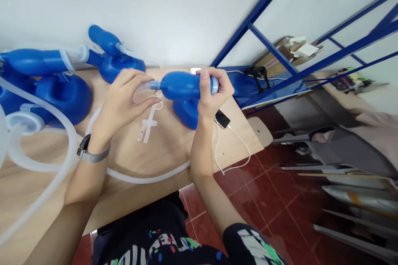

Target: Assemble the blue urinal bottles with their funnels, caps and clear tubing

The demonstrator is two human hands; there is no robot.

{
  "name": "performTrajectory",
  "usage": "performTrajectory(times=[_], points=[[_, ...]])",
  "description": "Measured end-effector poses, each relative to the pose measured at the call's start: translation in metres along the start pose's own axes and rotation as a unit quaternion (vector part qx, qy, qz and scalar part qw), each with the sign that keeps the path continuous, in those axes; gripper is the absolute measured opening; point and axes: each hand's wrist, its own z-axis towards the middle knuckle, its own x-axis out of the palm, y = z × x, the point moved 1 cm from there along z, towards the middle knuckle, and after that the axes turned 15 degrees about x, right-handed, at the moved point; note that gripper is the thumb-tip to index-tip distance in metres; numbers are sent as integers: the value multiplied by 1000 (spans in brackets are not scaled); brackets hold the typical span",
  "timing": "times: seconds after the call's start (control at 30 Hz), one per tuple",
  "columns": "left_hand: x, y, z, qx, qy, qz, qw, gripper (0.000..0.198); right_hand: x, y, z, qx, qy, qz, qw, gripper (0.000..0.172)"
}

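Note:
My right hand [214, 93] grips the wide end of a blue squeeze bag [182, 85], held level above the wooden table [168, 149]. My left hand [126, 99] pinches the clear fitting at the bag's narrow end, fingers closed round it. A clear plastic strap piece [148, 124] hangs down from that fitting. A grey watch sits on my left wrist. A blue face mask [185, 115] lies on the table just under the bag.
More blue bags and masks [62, 91] lie at the table's left, with clear corrugated hoses [62, 149] looping across it. A phone [222, 119] with a white cable rests near the right edge. Blue metal shelving [280, 58] and clutter stand to the right over red floor tiles.

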Motion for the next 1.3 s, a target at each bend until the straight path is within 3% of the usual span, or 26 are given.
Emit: performTrajectory(times=[0.13, 0.27, 0.37, 0.43, 0.57, 0.73, 0.87, 0.97, 1.17, 1.23, 1.3], points=[[-8, -25, -2, -47, -69, 72, 994, 35, -6, -3, 5, -6, -43, 8, 999, 44], [3, -42, -2, -141, -38, -65, 987, 42, -9, 0, 8, 2, -55, 8, 998, 53], [16, -42, 3, -166, -11, -239, 957, 44, -11, 7, 6, 21, -40, 15, 999, 58], [20, -39, 6, -184, -26, -298, 936, 44, -11, 13, 2, 46, -20, 21, 999, 59], [20, -36, 5, -222, -33, -311, 923, 35, -9, 24, -5, 102, 22, 10, 995, 65], [21, -39, 8, -183, -23, -329, 926, 42, -7, 25, -6, 120, 40, 12, 992, 68], [27, -46, 12, -209, -89, -367, 902, 48, -9, 15, -3, 71, 35, 3, 997, 63], [33, -49, 13, -265, -99, -378, 882, 50, -13, 5, 2, 23, 33, 24, 999, 55], [33, -29, 15, -370, -135, -421, 817, 48, -26, -22, 11, -1, 64, 0, 998, 48], [29, -21, 17, -379, -101, -440, 807, 46, -33, -27, 12, -6, 44, 0, 999, 44], [24, -17, 16, -361, -33, -446, 818, 44, -37, -26, 12, -11, 7, -8, 1000, 41]])
